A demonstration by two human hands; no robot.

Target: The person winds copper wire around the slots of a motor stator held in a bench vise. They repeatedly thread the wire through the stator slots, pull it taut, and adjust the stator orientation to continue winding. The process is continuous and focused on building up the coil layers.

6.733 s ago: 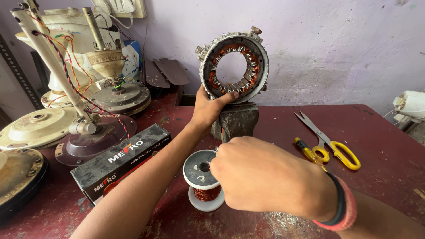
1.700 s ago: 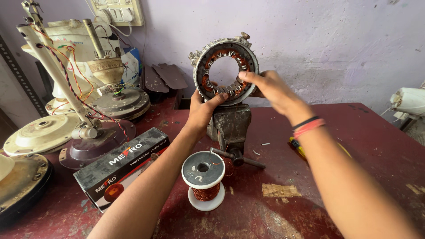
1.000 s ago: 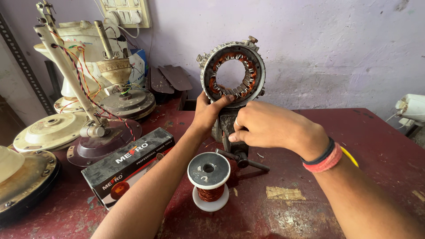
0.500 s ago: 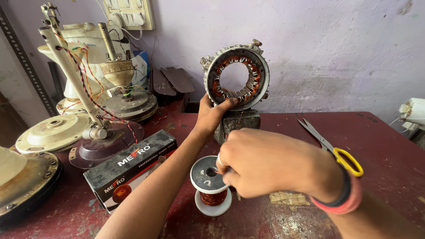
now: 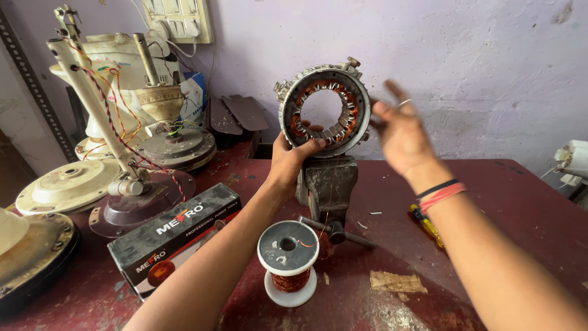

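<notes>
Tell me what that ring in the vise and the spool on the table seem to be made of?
The ring looks like dull grey steel, its rim ribbed like stacked sheets, with reddish copper-looking wire coils packed round its inner slots. The left hand grips its lower edge. The spool seems to be white plastic, smooth and matte, wound with glossy copper-coloured wire. The vise looks like rough, worn cast metal.

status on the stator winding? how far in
Done: the ring stator is clamped upright in the bench vise, and most visible slots hold copper coils.
In hand: the left hand steadies the stator's lower rim; the right hand is raised beside it, blurred. A thin wire runs down to the copper wire spool.
Left: wire uncut, so winding looks unfinished; how many slots remain is unclear.
</notes>
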